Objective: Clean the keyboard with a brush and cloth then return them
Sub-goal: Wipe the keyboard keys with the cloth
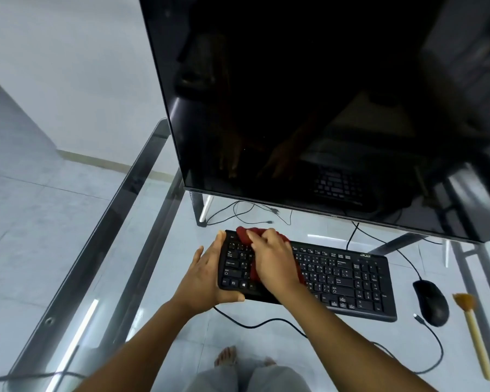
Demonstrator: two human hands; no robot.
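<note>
Pressing onto the left keys, the right hand (269, 263) bunches the red cloth (241, 232) under curled fingers. Left hand (207, 275) grips the keyboard (348, 281) end beside them; brush (475, 335) lies well to their right.

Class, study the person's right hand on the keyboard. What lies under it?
Under the right hand is a bunched red cloth, gripped by its fingers and pressed onto the left half of the keyboard. The keys beneath cloth and hand are hidden.
</note>
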